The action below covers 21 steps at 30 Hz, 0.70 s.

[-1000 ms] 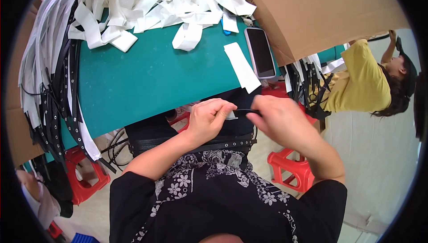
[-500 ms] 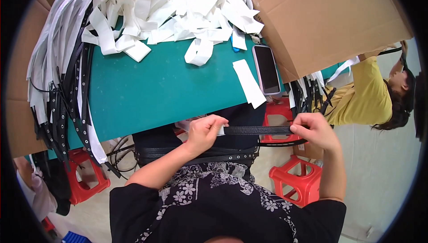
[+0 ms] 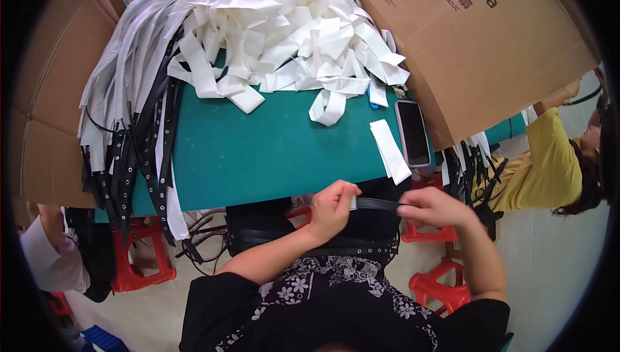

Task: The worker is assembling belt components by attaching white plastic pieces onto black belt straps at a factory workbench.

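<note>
A black leather-like belt (image 3: 377, 204) stretches between my two hands, just in front of the table's near edge. My left hand (image 3: 332, 211) is closed round its left end, where a bit of white strip shows at the fingers. The fingers of my right hand (image 3: 434, 208) pinch the belt farther right, the thumb side toward the left hand. More black belts with metal eyelets (image 3: 361, 250) lie across my lap below the hands. Two white strips (image 3: 389, 152) rest on the green table (image 3: 252, 158) near its front edge, beside a phone (image 3: 412, 134).
A large heap of white strips (image 3: 284, 29) covers the table's back. Black eyelet belts with white strips (image 3: 129, 152) hang over the left edge. Cardboard boxes (image 3: 491, 48) stand on both sides. Red stools (image 3: 143, 258) are below. A person in yellow (image 3: 539, 168) works at right.
My hands have come closer together, so a shorter stretch of belt shows between them. The whole view has shifted, with the table now lower and farther right.
</note>
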{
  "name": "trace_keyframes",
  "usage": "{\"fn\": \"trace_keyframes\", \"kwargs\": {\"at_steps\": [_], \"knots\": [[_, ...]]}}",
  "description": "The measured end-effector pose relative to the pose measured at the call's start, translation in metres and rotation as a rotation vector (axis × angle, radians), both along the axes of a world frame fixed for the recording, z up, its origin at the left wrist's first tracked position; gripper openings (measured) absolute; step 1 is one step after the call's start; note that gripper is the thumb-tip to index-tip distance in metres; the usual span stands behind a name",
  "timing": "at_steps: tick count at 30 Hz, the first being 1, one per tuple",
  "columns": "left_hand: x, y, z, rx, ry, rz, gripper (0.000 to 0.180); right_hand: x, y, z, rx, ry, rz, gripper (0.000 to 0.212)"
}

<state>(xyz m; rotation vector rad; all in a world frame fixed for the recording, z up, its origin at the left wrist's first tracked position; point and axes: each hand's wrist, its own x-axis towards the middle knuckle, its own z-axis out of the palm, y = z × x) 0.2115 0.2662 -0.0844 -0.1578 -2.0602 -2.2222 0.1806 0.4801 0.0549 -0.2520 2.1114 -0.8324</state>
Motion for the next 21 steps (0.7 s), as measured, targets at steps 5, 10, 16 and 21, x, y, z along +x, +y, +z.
{"fn": "trace_keyframes", "kwargs": {"at_steps": [5, 10, 16, 21], "knots": [[0.008, -0.021, -0.031, 0.015, -0.148, -0.138, 0.025, 0.010, 0.055, 0.059, -0.011, 0.047, -0.255, 0.019], [0.007, -0.012, -0.003, 0.046, 0.003, -0.176, 0.026, 0.012, -0.022, 0.100, 0.415, 0.713, 0.240, 0.015], [-0.001, -0.008, 0.016, -0.050, -0.039, -0.121, 0.028, 0.002, -0.049, 0.106, 0.253, 0.723, 0.318, 0.013], [-0.003, -0.003, -0.008, 0.153, -0.072, -0.216, 0.031, -0.004, -0.047, 0.122, 0.240, 0.638, 0.278, 0.017]]}}
